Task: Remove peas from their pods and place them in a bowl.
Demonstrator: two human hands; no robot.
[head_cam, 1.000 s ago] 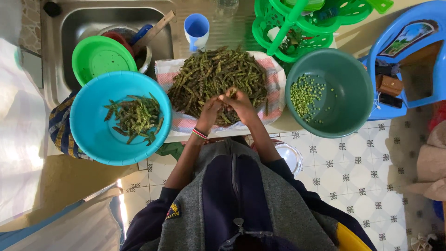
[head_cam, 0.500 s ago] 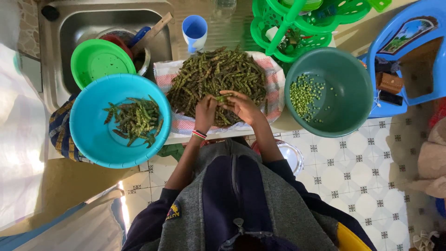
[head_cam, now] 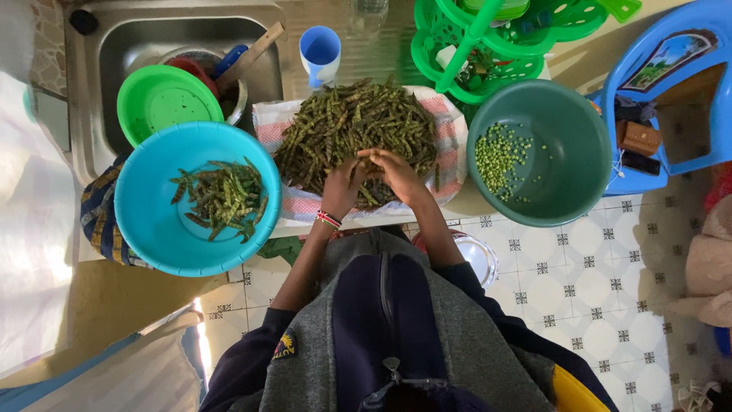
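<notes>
A heap of green pea pods point(head_cam: 352, 126) lies on a checked cloth point(head_cam: 448, 145) in front of me. My left hand point(head_cam: 341, 187), with a beaded bracelet at the wrist, and my right hand point(head_cam: 396, 172) meet over the near side of the heap, fingers pinched together on a pod. To the left a light blue basin point(head_cam: 152, 229) holds empty pod shells point(head_cam: 223, 197). At the right, a dark green basin point(head_cam: 564, 164) holds loose shelled peas point(head_cam: 499, 156).
A steel sink point(head_cam: 130, 46) at the back left holds a green plate point(head_cam: 158, 99) and utensils. A blue cup point(head_cam: 320, 53) and a green plastic rack point(head_cam: 488, 46) stand behind the heap. A blue plastic chair point(head_cam: 671, 76) is at right; tiled floor lies below.
Both hands have shifted slightly on the near part of the heap and drawn together over a pod. The basins have not moved.
</notes>
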